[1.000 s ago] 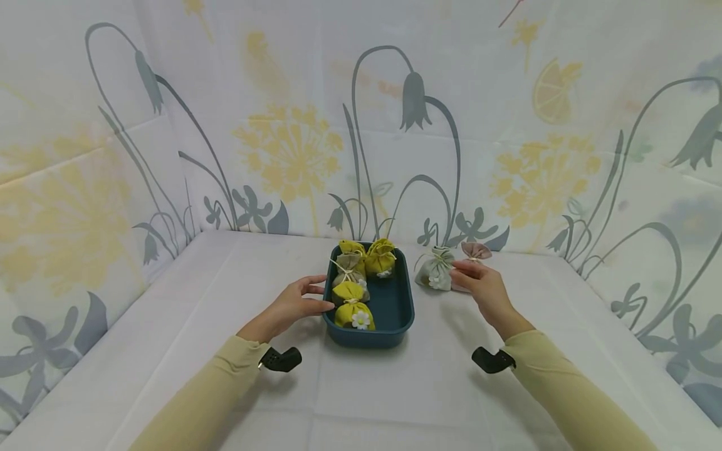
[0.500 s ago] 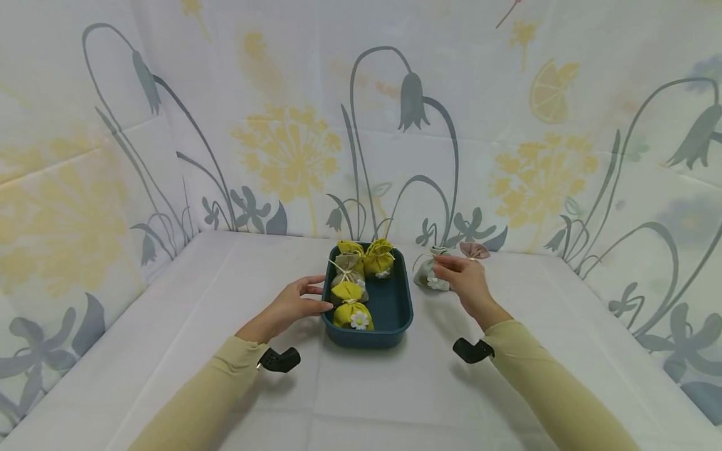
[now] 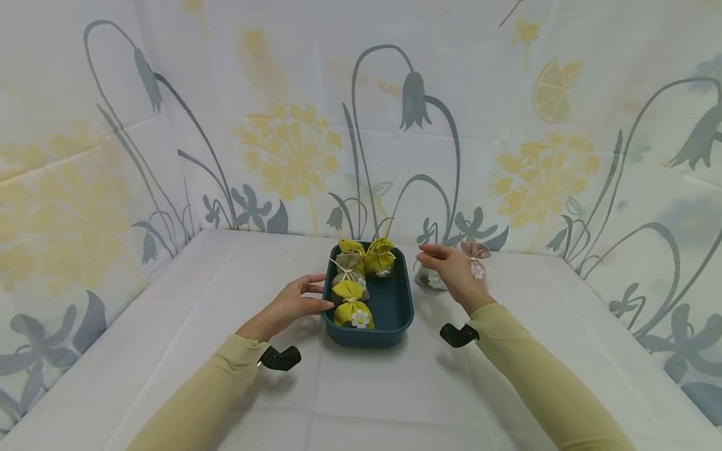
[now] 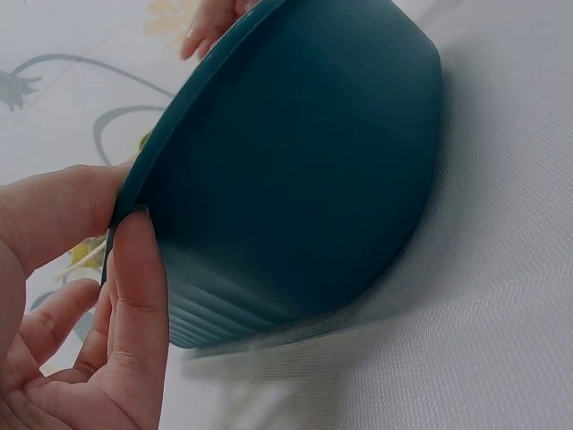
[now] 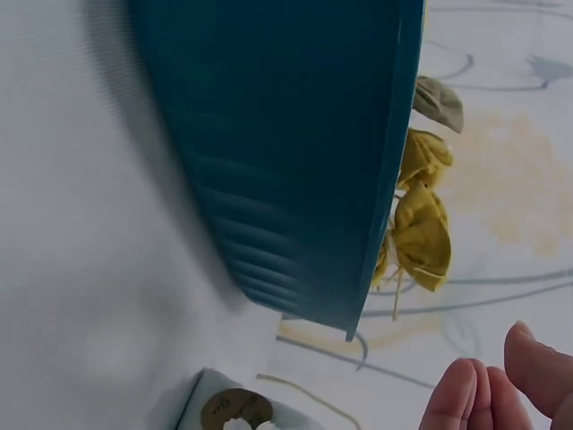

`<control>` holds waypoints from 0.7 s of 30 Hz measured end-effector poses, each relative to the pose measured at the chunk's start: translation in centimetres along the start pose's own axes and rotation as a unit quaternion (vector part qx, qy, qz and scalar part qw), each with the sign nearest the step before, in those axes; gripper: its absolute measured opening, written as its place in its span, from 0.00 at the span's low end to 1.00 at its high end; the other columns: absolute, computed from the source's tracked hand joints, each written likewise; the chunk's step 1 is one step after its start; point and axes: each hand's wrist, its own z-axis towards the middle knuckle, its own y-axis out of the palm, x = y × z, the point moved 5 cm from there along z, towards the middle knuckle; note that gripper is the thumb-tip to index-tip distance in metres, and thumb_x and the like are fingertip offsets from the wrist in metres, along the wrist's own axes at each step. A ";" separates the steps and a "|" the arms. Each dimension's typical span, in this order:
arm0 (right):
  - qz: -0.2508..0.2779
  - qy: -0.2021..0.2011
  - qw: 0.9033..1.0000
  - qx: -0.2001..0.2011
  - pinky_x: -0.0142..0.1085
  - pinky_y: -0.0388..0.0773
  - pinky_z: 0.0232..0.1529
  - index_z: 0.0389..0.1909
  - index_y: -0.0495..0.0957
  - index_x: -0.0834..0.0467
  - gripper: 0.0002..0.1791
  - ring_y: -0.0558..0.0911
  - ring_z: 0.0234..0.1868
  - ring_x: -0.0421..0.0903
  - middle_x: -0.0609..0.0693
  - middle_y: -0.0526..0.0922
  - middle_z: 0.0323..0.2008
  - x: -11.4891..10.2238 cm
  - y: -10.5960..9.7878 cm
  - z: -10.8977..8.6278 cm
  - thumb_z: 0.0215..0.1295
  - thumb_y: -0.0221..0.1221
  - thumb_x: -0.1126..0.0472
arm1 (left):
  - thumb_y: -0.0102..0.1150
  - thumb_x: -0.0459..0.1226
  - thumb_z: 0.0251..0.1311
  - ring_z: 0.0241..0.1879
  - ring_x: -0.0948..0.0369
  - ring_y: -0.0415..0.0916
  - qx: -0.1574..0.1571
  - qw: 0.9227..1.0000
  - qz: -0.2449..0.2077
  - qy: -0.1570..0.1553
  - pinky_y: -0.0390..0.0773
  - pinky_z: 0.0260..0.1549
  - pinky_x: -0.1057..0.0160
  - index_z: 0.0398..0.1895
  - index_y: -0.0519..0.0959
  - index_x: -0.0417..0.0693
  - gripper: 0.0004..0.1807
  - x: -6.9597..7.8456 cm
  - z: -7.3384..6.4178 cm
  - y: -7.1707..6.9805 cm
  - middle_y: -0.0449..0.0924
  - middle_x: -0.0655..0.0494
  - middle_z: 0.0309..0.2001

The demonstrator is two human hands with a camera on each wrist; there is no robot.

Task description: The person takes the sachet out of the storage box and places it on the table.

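My left hand (image 3: 290, 304) grips the left rim of a dark blue-green tub (image 3: 369, 338). In the left wrist view, fingers (image 4: 139, 278) lie against the tub's outer wall, with another digit at the rim. Several small drawstring pouches sit inside, mostly yellow, such as the front yellow pouch (image 3: 341, 316), plus a beige pouch (image 3: 348, 263). My right hand (image 3: 454, 269) is over a pale green pouch (image 3: 424, 277), hiding its top. Its thumb and fingers (image 5: 452, 394) stand apart with nothing visible between them; the same pale green pouch (image 5: 201, 394) shows below.
A pink pouch (image 3: 476, 252) stands right behind my right hand, partly hidden. White cloth (image 3: 361, 401) covers the table. A flower-patterned curtain (image 3: 316, 125) hangs at the back and sides.
My right hand has moved left from the gap between the pink and pale green pouches to over the pale green one, uncovering more of the pink pouch. The left hand and tub stay put.
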 end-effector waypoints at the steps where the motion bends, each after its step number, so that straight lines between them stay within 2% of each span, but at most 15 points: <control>1: 0.001 0.000 1.000 -0.001 0.47 0.66 0.59 0.58 0.72 0.63 0.22 0.74 0.54 0.55 0.60 0.76 0.52 -0.1 0.1 0.1 0.64 0.58 0.60 | 0.67 0.34 0.52 0.48 0.53 0.73 -0.002 1.000 0.002 0.001 0.76 0.46 0.56 0.68 0.61 0.48 0.39 0.0 0.0 0.0 0.64 0.41 0.58; 6: -0.012 0.003 1.000 -0.016 0.48 0.65 0.60 0.58 0.72 0.62 0.22 0.74 0.54 0.54 0.59 0.76 0.52 -0.6 0.7 0.7 0.64 0.59 0.59 | 0.67 0.34 0.52 0.48 0.53 0.73 0.000 1.000 0.002 -0.002 0.76 0.46 0.57 0.68 0.61 0.48 0.39 0.0 0.0 0.0 0.65 0.41 0.58; 12: -0.001 0.004 0.999 -0.033 0.48 0.61 0.62 0.58 0.72 0.63 0.22 0.72 0.56 0.55 0.59 0.75 0.52 -1.6 1.4 1.4 0.65 0.58 0.61 | 0.67 0.34 0.52 0.48 0.54 0.74 -0.003 1.000 0.001 -0.003 0.76 0.46 0.57 0.68 0.61 0.48 0.39 0.0 0.1 0.1 0.65 0.41 0.58; 21: -0.035 -0.014 0.998 -0.042 0.47 0.62 0.62 0.58 0.72 0.63 0.22 0.72 0.55 0.55 0.60 0.75 0.51 -2.5 2.5 2.6 0.64 0.59 0.61 | 0.67 0.34 0.52 0.48 0.54 0.74 0.002 1.000 0.004 -0.012 0.76 0.47 0.56 0.68 0.61 0.49 0.39 0.1 0.0 0.1 0.65 0.42 0.58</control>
